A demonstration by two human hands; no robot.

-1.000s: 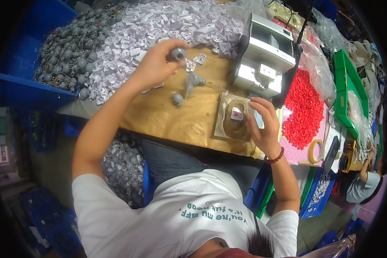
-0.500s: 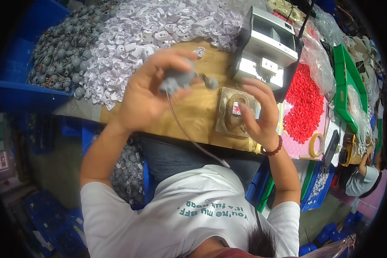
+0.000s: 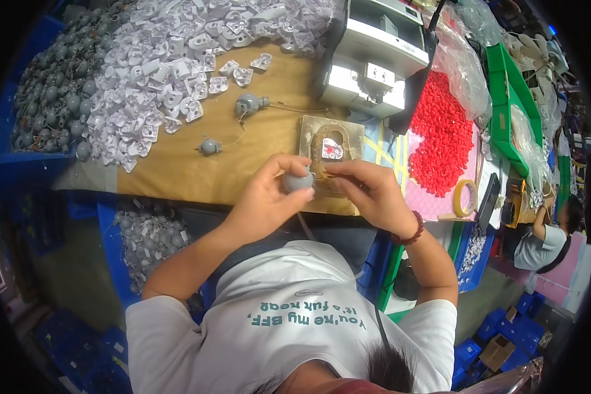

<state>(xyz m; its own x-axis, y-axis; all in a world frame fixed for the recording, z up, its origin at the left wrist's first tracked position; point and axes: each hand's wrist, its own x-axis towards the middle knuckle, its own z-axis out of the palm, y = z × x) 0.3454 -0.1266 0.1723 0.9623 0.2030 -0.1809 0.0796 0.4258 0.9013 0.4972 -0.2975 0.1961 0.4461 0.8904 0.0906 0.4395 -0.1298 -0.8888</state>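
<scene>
My left hand [image 3: 267,197] is closed round a grey ball-shaped part [image 3: 298,182], near the table's front edge. Close against it, my right hand [image 3: 373,190] pinches at thin wires beside the ball; the fingertips partly hide them. A brown cord hangs below the ball. Just beyond my hands stands a metal fixture block [image 3: 353,136], with a white plastic piece [image 3: 333,150] bearing a red bit in its recess. Two more grey parts with wires lie on the table: a larger one [image 3: 248,105] and a smaller one [image 3: 209,146].
White plastic pieces [image 3: 157,72] form a big heap at the back left, beside a pile of grey balls [image 3: 49,98]. A white machine [image 3: 381,52] stands behind the fixture. Red pieces [image 3: 440,138], a tape roll [image 3: 465,198] and a green tray [image 3: 509,111] are rightward. A co-worker [image 3: 542,246] sits far right.
My left hand has come down and right from over the table, and my right hand has moved left to meet it. Two wired grey parts now show lying on the table. The view has shifted.
</scene>
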